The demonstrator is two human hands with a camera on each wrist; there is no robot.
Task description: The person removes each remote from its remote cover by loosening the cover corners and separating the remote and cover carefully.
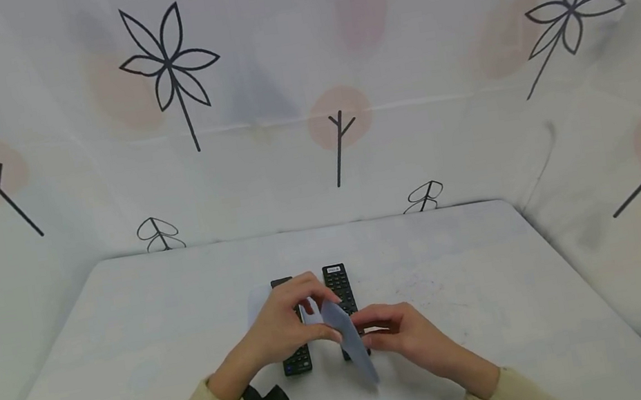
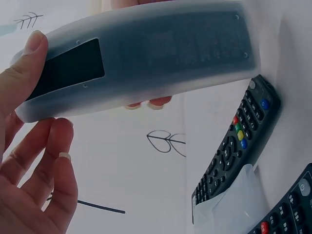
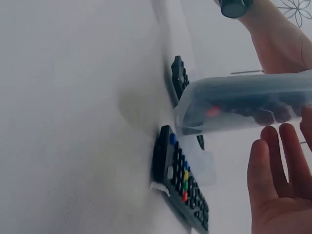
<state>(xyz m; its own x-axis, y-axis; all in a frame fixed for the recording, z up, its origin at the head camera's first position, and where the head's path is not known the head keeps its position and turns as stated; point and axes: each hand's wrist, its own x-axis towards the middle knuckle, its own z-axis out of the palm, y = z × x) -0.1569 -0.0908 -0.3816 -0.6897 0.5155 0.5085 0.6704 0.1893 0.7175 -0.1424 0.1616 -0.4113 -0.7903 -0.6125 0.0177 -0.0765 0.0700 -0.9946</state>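
Between both hands I hold a black remote inside a translucent grey silicone sleeve point(image 1: 351, 338), raised off the white table point(image 1: 495, 270). My left hand point(image 1: 322, 311) grips its far end, thumb point(image 2: 34, 46) on the sleeve point(image 2: 161, 53). The right hand point(image 1: 367, 332) pinches the near part; in the right wrist view its fingers point(image 3: 278, 170) spread under the sleeve point(image 3: 243, 102). Two bare black remotes lie side by side beneath: one on the left point(image 1: 298, 361), one on the right point(image 1: 338, 281).
A clear flat cover point(image 1: 258, 304) lies under the left remote, seen also as a clear sheet point(image 2: 234, 200) by the remote point(image 2: 234, 141). Printed fabric walls point(image 1: 303, 91) close in the table on three sides.
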